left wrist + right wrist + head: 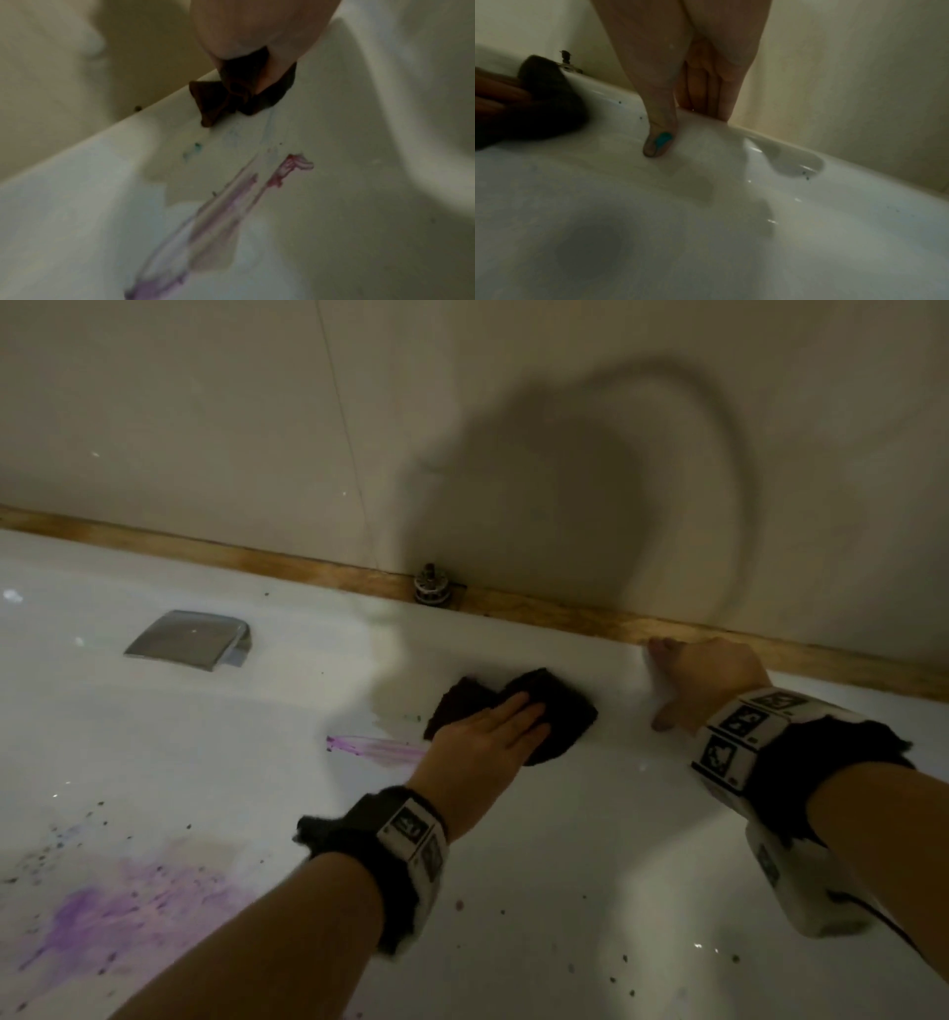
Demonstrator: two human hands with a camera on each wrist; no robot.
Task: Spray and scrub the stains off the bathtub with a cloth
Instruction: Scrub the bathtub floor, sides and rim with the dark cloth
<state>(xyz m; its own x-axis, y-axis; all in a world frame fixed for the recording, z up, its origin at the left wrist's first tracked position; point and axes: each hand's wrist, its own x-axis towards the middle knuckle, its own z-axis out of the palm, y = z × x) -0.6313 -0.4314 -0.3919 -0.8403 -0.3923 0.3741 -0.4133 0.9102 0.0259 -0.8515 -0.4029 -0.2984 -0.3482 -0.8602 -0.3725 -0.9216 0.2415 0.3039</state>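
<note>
Your left hand (482, 737) presses the cloth (544, 711) flat-fingered beside the purple streak (380, 748); your right hand (708, 680), fingers extended, rests on the bathtub (565, 839) rim.

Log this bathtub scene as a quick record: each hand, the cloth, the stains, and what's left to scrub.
left hand: flat fingers pressing the dark cloth on the tub wall
right hand: braced on the bathtub rim, holds nothing
purple streak: just left of the cloth, not yet wiped
purple splatter: on the tub floor, lower left
overflow cover: chrome, far left
remaining: both purple stains
</note>
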